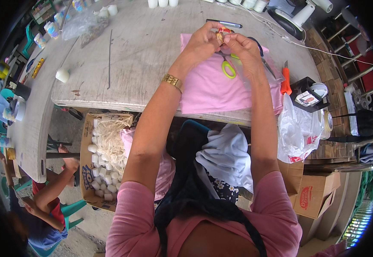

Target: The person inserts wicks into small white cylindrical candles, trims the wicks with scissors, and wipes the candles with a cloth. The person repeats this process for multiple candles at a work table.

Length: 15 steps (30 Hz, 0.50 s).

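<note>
My left hand (203, 42) and my right hand (243, 48) meet over the far part of the pink cloth (214, 95). Both are closed at the fingertips on a small red and yellow piece (224, 31); its exact kind is too small to make out. Just below the fingers lie scissors with yellow-green handles (228, 69), partly hidden by my right hand. A dark-handled pair of scissors (267, 65) rests to the right of my right wrist. Beyond my fingers is a dark marker pen (224, 23).
An orange cutter (286, 80) and a black box (309, 95) stand at the table's right, above a white plastic bag (299, 128). Below the edge, a cardboard box (86, 171) holds white cylinders and pale strings. A metal rod (110, 60) lies left. Another person (45, 210) sits lower left.
</note>
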Motion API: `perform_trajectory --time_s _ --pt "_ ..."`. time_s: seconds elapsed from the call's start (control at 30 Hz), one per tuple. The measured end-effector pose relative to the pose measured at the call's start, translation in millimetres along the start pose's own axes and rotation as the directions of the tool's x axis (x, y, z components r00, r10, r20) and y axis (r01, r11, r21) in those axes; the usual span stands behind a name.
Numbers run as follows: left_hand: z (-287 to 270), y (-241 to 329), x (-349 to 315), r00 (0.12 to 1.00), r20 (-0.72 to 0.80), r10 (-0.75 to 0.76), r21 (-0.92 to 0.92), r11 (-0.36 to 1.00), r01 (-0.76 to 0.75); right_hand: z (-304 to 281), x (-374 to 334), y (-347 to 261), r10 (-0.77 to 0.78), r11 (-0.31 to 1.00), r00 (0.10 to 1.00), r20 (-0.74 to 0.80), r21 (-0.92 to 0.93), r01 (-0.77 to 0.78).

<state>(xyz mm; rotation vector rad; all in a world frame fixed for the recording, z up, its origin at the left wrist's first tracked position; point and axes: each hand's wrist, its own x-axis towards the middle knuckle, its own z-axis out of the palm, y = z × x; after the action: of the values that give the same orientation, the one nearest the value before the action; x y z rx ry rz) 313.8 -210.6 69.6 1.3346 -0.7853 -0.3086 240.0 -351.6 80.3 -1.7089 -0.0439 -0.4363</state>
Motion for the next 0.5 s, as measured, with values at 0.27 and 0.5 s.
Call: perform_trajectory --time_s 0.27,0.5 --pt "-2.2 -8.8 3.3 0.992 0.108 0.07 0.003 0.997 -0.071 -4.1 0.2 0.4 0.021 0.995 0.999 -0.034 -0.099 -0.024" --pt "-1.1 -5.5 1.9 0.994 0.092 0.067 -0.023 0.998 -0.065 -2.0 -2.4 -4.3 0.044 0.997 0.999 -0.029 -0.065 -0.046"
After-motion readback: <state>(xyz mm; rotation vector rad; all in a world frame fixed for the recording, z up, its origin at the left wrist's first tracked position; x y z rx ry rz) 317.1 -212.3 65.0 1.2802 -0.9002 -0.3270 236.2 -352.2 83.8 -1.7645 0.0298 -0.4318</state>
